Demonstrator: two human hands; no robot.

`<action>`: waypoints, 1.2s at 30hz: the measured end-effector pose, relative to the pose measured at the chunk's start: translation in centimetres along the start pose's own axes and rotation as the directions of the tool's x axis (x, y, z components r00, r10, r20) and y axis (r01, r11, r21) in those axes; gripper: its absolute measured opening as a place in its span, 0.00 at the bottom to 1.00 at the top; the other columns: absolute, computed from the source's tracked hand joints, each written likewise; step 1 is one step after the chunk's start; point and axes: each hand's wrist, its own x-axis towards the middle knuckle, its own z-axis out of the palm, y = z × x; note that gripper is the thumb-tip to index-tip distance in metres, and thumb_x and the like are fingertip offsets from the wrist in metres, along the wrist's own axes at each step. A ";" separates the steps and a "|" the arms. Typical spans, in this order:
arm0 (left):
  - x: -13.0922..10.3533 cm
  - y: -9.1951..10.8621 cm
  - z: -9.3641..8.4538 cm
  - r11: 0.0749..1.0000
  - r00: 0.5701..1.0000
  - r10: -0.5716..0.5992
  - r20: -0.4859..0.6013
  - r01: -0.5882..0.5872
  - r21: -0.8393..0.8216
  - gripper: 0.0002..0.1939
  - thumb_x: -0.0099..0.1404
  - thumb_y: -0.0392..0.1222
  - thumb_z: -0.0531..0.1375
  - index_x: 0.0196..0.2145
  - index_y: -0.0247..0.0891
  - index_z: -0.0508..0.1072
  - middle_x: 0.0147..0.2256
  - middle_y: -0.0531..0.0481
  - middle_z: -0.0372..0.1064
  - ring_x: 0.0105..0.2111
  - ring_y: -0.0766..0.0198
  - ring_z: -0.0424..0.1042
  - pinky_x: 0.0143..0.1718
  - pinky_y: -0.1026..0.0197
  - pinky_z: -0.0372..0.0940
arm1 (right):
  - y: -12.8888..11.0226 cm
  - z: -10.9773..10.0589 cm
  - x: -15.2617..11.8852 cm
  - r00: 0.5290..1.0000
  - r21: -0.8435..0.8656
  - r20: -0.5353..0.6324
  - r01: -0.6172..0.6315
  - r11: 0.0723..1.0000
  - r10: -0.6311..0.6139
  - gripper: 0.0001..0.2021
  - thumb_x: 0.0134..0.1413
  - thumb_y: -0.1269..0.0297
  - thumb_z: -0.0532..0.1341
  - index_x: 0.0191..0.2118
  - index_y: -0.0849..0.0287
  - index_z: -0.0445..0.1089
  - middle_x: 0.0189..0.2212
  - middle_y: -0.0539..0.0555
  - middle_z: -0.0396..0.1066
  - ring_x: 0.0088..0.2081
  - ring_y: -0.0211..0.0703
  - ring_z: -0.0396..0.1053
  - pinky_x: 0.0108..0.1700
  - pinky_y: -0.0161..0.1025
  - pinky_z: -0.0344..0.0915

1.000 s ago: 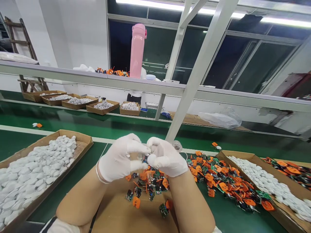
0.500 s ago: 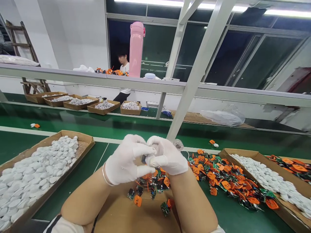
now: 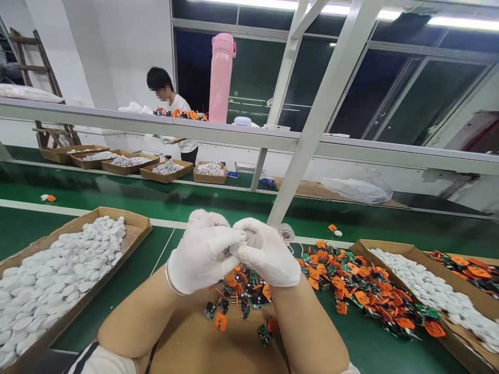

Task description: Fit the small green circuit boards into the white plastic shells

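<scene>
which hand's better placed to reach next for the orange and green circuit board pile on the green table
Probably the right white-gloved hand: it is nearer that pile than the left hand.

1 cam, head-worn, looks fwd & down over own forearms (image 3: 136, 306). L hand (image 3: 200, 254) & R hand (image 3: 268, 254) close, abt ctr. Green bench (image 3: 175, 200) mid-dist; windows (image 3: 257, 78) far, up top. Shelf (image 3: 234, 134) slopes down to R.
</scene>
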 end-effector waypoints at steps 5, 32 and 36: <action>0.2 -0.4 -1.0 1.000 0.991 -0.007 0.133 0.004 0.019 0.12 0.58 0.38 0.65 0.42 0.43 0.73 0.31 0.53 0.75 0.34 0.62 0.74 0.38 0.57 0.59 | 0.0 -0.4 0.1 1.000 0.009 -0.005 -0.005 1.000 0.005 0.16 0.41 0.69 0.72 0.38 0.60 0.69 0.26 0.49 0.71 0.27 0.35 0.67 0.30 0.33 0.63; 0.3 -0.5 -1.6 0.994 0.989 0.087 0.122 -0.094 0.052 0.04 0.62 0.42 0.63 0.36 0.42 0.74 0.30 0.53 0.74 0.29 0.64 0.71 0.35 0.56 0.51 | -0.3 0.0 -0.4 0.995 -0.087 -0.012 -0.095 0.992 0.094 0.21 0.39 0.57 0.74 0.38 0.62 0.70 0.27 0.50 0.70 0.27 0.36 0.66 0.30 0.35 0.65; 0.2 -0.4 -1.2 0.992 0.989 0.085 0.119 -0.094 0.078 0.07 0.63 0.46 0.64 0.37 0.42 0.74 0.31 0.53 0.75 0.28 0.65 0.71 0.34 0.56 0.51 | -0.8 0.3 -0.6 0.996 -0.200 -0.023 -0.091 0.976 0.088 0.16 0.42 0.62 0.71 0.36 0.62 0.70 0.25 0.50 0.69 0.26 0.36 0.64 0.28 0.34 0.61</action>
